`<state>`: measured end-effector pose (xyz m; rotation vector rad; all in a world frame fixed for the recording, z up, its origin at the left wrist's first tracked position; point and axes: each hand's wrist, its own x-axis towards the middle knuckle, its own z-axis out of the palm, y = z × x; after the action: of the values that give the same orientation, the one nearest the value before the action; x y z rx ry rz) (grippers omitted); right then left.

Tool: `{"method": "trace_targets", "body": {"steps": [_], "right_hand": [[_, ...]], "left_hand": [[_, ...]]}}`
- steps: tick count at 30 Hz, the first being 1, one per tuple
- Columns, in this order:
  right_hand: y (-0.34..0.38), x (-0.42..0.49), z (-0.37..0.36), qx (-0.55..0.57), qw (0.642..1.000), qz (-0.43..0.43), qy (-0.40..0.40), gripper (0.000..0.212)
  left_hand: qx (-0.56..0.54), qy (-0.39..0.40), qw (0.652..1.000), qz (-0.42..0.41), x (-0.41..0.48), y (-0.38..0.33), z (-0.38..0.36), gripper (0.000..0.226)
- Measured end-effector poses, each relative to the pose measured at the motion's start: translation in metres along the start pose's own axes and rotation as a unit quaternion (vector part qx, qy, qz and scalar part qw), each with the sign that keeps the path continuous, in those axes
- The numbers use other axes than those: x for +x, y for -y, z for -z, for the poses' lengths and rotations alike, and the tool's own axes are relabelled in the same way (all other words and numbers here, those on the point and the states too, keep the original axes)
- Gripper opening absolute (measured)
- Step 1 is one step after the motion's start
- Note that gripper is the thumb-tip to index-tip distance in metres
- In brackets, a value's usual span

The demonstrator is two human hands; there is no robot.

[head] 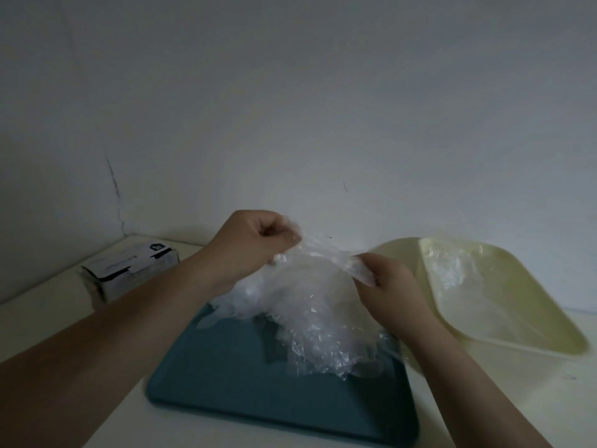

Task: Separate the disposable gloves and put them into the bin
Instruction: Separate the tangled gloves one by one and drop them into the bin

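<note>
Above the tray (226,383), left hand (255,244) and right hand (384,279) each pinched the light, clingy gloves (310,312); thin edges looked best to grip.

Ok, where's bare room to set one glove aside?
The near-left half of the dark teal tray is bare, as is the near floor of the cream plastic bin. Crowded: the tray's far-right, under the clear glove pile, left hand and right hand.
</note>
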<state>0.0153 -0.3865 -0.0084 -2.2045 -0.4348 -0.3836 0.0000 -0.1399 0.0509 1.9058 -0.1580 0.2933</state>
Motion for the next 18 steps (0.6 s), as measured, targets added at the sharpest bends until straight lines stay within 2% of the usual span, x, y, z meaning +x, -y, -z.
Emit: {"method": "trace_targets", "body": {"steps": [2,5,7,9,11,13,14,15,18], "right_hand": [[0.0,0.001,-0.001,-0.013,1.0,-0.007,-0.014,0.027],[0.0,0.0,-0.003,-0.03,0.999,-0.017,-0.032,0.03],[0.0,0.0,0.001,-0.013,0.999,-0.047,-0.001,0.047],[0.01,-0.003,0.01,0.066,0.995,-0.066,0.016,0.073],[0.029,-0.008,0.024,0.158,0.985,-0.036,-0.061,0.082],[0.051,-0.014,0.04,0.216,0.967,0.006,-0.132,0.068],[0.063,-0.018,0.047,0.237,0.963,0.018,-0.127,0.053],[0.075,-0.023,0.052,0.251,0.964,0.017,-0.083,0.046],[0.106,-0.033,0.058,0.236,0.966,-0.003,0.105,0.08]], "left_hand": [[-0.015,-0.06,0.998,-0.021,0.005,-0.003,0.007,0.025],[-0.034,-0.193,0.977,-0.089,0.004,-0.019,0.017,0.012],[-0.028,-0.244,0.961,-0.128,0.001,-0.03,0.026,0.018],[0.006,-0.209,0.966,-0.15,-0.007,-0.04,0.038,0.017],[0.058,-0.118,0.982,-0.139,-0.019,-0.049,0.047,0.017],[0.098,-0.035,0.986,-0.132,-0.032,-0.057,0.048,0.019],[0.103,-0.01,0.985,-0.136,-0.036,-0.063,0.046,0.018],[0.1,0.006,0.985,-0.138,-0.04,-0.07,0.044,0.015],[0.088,0.075,0.984,-0.134,-0.043,-0.089,0.033,0.008]]}}
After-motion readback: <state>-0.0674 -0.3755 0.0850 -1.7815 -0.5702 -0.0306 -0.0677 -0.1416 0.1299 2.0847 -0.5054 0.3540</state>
